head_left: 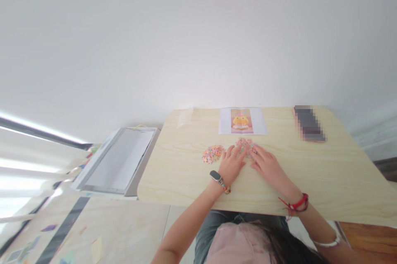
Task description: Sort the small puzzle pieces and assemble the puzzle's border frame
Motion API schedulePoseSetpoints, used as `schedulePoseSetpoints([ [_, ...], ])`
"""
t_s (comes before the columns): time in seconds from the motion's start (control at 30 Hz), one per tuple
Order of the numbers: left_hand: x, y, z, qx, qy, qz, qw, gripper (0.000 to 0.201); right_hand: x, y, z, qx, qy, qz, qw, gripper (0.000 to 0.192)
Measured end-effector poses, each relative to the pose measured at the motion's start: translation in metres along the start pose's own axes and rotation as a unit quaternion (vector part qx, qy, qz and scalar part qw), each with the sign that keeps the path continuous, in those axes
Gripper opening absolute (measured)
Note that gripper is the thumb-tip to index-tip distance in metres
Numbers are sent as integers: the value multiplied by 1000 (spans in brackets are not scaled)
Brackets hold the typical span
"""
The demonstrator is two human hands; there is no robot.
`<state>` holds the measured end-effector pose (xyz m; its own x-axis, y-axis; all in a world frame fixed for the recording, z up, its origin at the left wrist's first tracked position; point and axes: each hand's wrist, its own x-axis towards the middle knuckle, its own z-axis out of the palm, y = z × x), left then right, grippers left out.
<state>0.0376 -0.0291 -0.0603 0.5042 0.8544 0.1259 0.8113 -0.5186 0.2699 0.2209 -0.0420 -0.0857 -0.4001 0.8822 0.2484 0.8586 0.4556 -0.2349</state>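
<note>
Risk, judged from layout: small puzzle pieces (246, 145) under both hands, loosely heaped mid-desk, well back from near edge; a wide sweep of either palm could scatter them or mix them into second heap (212, 153), lying just left and apart. Could also nudge strays toward reference sheet (242, 121) at far edge. Low chance of anything falling off desk (310, 173); heaps sit near middle.

Pose: left hand (232, 164) flat, palm down, fingers spread and extended onto heap, gripping nothing visible. Right hand (267, 165) likewise flat, fingers forward, tips touching same heap; hidden whether a piece is pinched beneath. Forearms converging from near edge, wrists resting on desk. Watch band on left wrist, red cord on right.

Elsewhere: phone (309, 123) at far right corner, clear bag (185, 116) at far left corner.
</note>
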Motion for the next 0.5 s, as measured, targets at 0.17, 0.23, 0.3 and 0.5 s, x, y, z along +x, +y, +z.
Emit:
schedulePoseSetpoints([
  [0.17, 15, -3, -3, 34, -4, 0, 999, 48, 10, 4, 4, -7, 2, 6, 1000, 43],
  [0.23, 17, -5, -3, 32, -9, 5, 999, 44, 9, 7, 4, 1, 11, 10, 1000, 43],
  [0.3, 16, -6, -3, 24, -16, 12, 999, 41, 7, 9, 2, 6, 16, 11, 1000, 42],
  [0.5, 19, -7, -3, 12, -18, 32, 999, 46, 21, 10, -3, 9, -17, -10, 1000, 48],
])
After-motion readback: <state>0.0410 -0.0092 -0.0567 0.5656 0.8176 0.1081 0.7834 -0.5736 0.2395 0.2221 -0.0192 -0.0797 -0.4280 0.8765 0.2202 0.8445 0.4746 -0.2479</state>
